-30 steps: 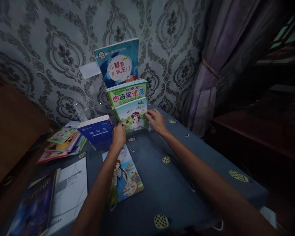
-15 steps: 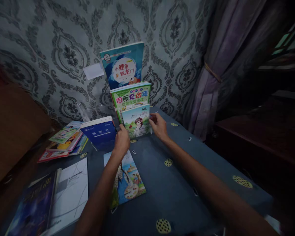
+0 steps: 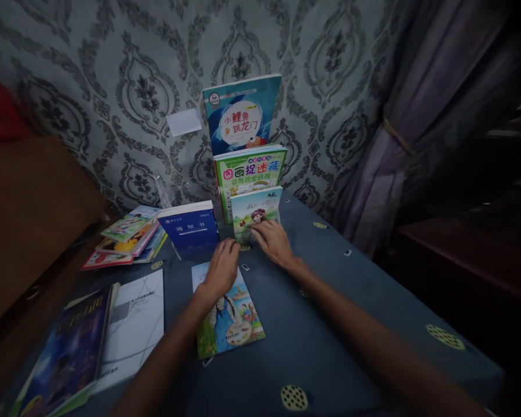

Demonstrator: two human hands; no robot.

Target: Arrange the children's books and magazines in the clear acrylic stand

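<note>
Upright at the front of a row stands a small picture book [image 3: 247, 209] with a child on its cover. My right hand [image 3: 274, 240] is in front of it, its fingers stretched out at the lower cover; I cannot tell whether they press on it. My left hand [image 3: 223, 267] hovers over a flat book [image 3: 232, 330] with a painted child, fingers forward and slightly bent, nothing visible in them. A green picture book [image 3: 252, 168] and a taller blue one [image 3: 242, 116] stand behind the small book. Left of it, a thick dark-blue book [image 3: 190, 229] also stands upright.
Several thin books [image 3: 132, 231] lie piled at the back left. Nearer me are a white booklet [image 3: 139, 324] and a dark-covered book [image 3: 69, 353]. The patterned cloth [image 3: 342, 301] covers the table, which ends at the right. A tied curtain [image 3: 382, 162] hangs beyond.
Both hands have let go of the small book's sides. My right hand has come round to its front; my left has drawn back toward me over the flat book. The view has shifted left.
</note>
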